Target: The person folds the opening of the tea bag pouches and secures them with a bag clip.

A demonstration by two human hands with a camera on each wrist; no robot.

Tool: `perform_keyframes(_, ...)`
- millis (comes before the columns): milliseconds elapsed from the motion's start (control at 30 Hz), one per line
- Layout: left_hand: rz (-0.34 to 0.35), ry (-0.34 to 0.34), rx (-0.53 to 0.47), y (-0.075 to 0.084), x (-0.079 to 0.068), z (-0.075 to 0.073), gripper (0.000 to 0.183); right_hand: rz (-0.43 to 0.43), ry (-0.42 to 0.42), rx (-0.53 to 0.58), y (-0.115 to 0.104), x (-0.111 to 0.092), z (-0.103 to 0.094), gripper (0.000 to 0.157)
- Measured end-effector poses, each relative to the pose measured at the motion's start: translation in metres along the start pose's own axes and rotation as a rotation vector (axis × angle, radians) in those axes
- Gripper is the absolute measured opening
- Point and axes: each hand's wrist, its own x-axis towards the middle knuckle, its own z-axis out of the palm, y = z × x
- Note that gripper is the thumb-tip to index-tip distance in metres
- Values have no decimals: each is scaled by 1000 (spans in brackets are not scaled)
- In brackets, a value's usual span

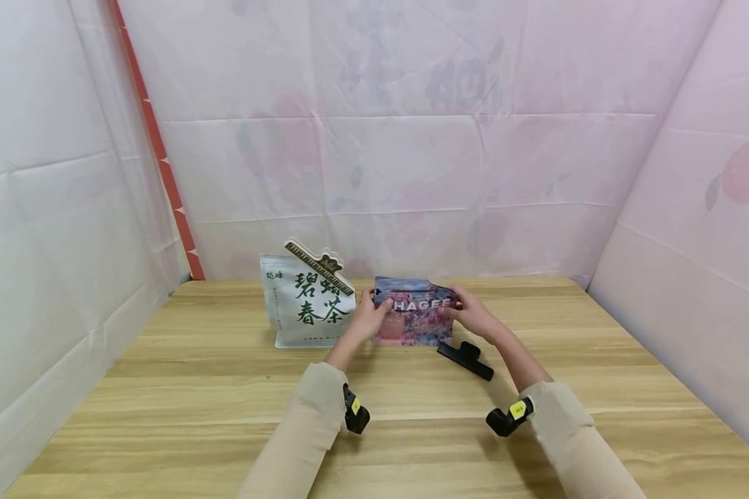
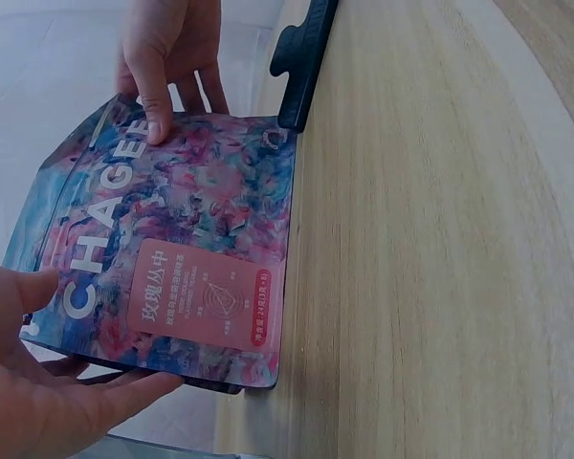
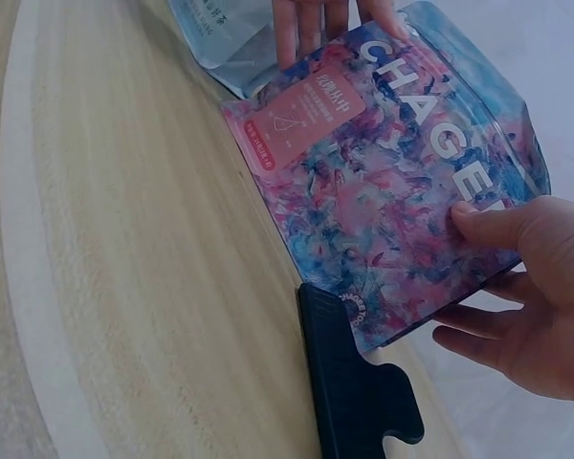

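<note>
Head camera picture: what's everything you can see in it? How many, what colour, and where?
CHAGEE bag: 1, pink and blue, between the hands
Tea bag: 1, pale with dark green writing, left of the CHAGEE bag
Fancy clip: 1, cream and brown, across the tea bag's top right corner
Black clip: 1, black, by the CHAGEE bag's lower right corner
Table: 1, light wood, underneath
Hanging sheets: three sides, whitish pink, around the back
Strip: 1, red, back left
Wrist cameras: 2, black and yellow, one per wrist
Sleeves: 2, beige, on the arms
Left hand: 1, holding the CHAGEE bag's left edge
Right hand: 1, holding its right edge
</note>
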Motion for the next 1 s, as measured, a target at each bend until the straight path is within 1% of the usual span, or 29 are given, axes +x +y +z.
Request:
perform_keyframes(100,-24,-2,4,1,-2,1,56,-4,-8,3,2,-1,0,21)
perform_keyframes(267,-32,21,48,4,-3,2,55,12,-6,2,1,-4,1,31)
perform_keyframes(400,-31,43,56,5,-3,3,56,36,-4,-10,-1,-5,1,36)
perform_keyframes(500,-14,72,79,6,-3,6,62,41,10,-30,-2,-5,0,41)
perform_keyframes(567,23,108,116,8,-2,8,67,42,20,-33,-2,-5,-1,43)
perform_keyframes(667,97,170,209,12,-2,11,72,37,38,-12,-2,-4,-3,43)
perform_keyframes(733,137,199,296,16,-1,13,74,31,49,2,-2,-4,-4,43)
perform_keyframes(833,160,198,444,21,1,15,76,19,67,13,-2,-4,-5,45)
perform_keyframes(933,182,203,620,25,2,16,75,4,78,34,-4,-5,-5,45)
perform_keyframes(1000,209,220,748,27,3,17,73,-10,87,47,-6,-5,-5,44)
